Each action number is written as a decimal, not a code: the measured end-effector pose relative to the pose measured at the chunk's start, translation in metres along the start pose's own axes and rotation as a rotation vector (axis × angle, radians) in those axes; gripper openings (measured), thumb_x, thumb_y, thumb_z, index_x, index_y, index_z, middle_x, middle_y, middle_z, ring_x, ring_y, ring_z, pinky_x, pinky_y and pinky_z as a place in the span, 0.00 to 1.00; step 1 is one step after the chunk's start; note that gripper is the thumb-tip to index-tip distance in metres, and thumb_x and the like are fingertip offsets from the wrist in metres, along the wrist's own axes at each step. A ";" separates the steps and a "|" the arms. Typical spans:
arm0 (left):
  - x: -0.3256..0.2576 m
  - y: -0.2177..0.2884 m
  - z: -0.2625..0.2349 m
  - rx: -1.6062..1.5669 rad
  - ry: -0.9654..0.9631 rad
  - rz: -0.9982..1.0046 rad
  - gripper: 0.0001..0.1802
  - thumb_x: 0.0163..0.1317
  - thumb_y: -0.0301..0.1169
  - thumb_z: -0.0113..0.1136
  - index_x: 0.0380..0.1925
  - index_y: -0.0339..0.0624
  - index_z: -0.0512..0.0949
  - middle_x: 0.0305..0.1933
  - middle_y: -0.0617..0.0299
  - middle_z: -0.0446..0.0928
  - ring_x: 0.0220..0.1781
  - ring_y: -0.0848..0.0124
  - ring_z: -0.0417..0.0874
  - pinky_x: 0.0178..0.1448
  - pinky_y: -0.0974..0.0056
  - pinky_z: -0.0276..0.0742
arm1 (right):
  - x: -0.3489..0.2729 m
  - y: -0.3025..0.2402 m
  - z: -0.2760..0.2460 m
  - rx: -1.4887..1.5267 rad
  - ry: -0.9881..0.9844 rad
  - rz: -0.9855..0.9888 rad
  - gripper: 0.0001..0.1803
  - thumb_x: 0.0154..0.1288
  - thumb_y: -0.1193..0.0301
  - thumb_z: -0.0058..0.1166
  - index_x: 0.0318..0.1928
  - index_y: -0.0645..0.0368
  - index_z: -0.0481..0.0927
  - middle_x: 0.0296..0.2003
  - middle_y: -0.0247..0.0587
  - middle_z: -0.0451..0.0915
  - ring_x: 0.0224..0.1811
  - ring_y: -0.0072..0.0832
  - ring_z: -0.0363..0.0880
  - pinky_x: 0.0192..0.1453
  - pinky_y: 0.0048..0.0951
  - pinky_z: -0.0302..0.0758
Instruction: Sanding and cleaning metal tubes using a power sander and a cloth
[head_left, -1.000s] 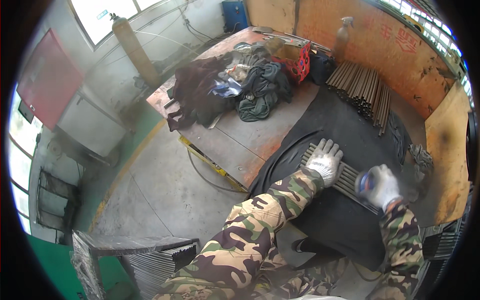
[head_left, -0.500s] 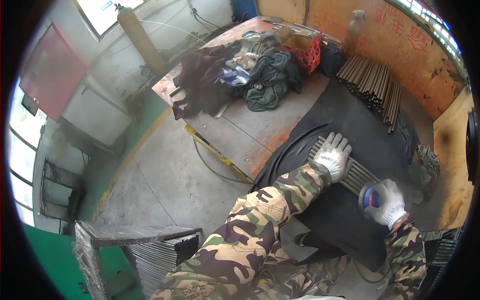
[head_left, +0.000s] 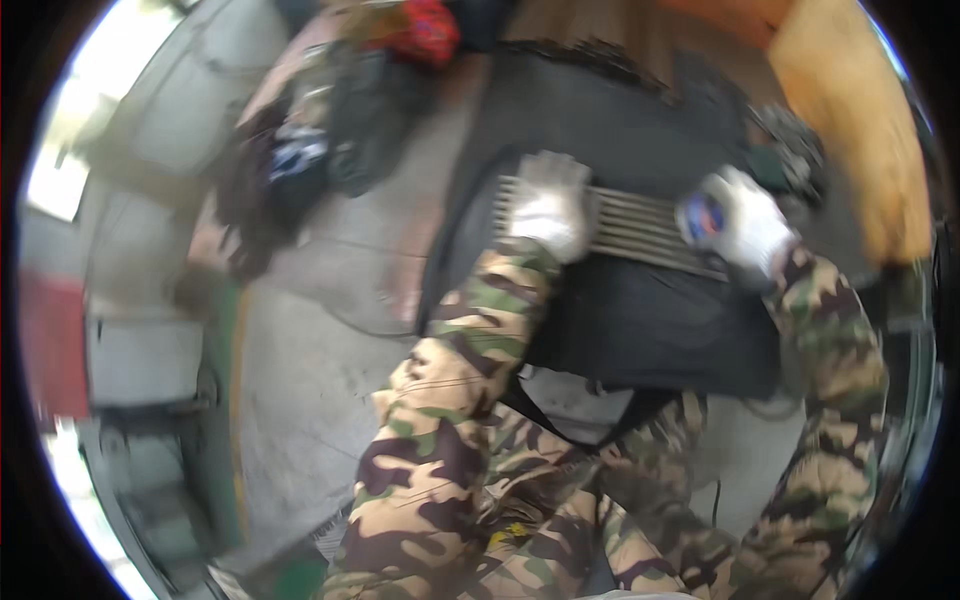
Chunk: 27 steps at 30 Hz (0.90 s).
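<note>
- Blue, round hand-held tool with a red patch (head_left: 703, 217): any lettering is too blurred to read.
- Grey, slim, straight metal rods (head_left: 645, 225) lie side by side on matte black cloth (head_left: 650, 330) draped over the bench (head_left: 370, 220).
- White-gloved left hand (head_left: 550, 205): flat across the rods' left part, fingers extended.
- White-gloved right hand (head_left: 745, 222): curled around the tool, near the rods' right end.

Rods (head_left: 640, 224) look metallic — the drape (head_left: 650, 325), matt cloth.
</note>
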<state>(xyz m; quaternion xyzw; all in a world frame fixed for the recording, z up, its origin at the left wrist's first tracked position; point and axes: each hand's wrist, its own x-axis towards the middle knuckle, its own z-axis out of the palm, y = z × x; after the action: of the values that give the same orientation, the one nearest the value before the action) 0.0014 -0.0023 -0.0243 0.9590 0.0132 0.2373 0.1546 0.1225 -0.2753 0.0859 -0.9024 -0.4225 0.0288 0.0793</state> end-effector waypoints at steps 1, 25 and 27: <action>0.006 0.005 0.008 0.025 0.130 0.044 0.22 0.71 0.39 0.63 0.59 0.36 0.84 0.64 0.40 0.82 0.72 0.39 0.78 0.80 0.38 0.67 | -0.012 -0.004 -0.017 -0.022 -0.045 0.034 0.28 0.50 0.61 0.79 0.51 0.53 0.84 0.48 0.49 0.81 0.56 0.53 0.82 0.60 0.50 0.81; 0.023 0.021 -0.003 0.122 0.044 0.261 0.19 0.68 0.35 0.62 0.53 0.34 0.80 0.54 0.48 0.81 0.60 0.47 0.79 0.70 0.40 0.72 | -0.018 0.032 -0.025 -0.129 -0.097 0.018 0.26 0.59 0.60 0.74 0.53 0.57 0.82 0.51 0.52 0.80 0.60 0.52 0.82 0.60 0.51 0.82; 0.021 0.020 -0.004 0.110 0.025 0.252 0.20 0.68 0.36 0.62 0.54 0.34 0.80 0.53 0.48 0.79 0.59 0.46 0.78 0.70 0.40 0.72 | -0.018 0.030 -0.027 -0.134 -0.132 0.042 0.25 0.59 0.60 0.73 0.54 0.57 0.82 0.52 0.52 0.80 0.60 0.53 0.82 0.60 0.52 0.82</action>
<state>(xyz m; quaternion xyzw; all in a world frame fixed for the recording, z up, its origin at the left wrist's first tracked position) 0.0178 -0.0178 -0.0057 0.9571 -0.0923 0.2655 0.0706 0.1371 -0.3111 0.1073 -0.9105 -0.4087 0.0616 -0.0098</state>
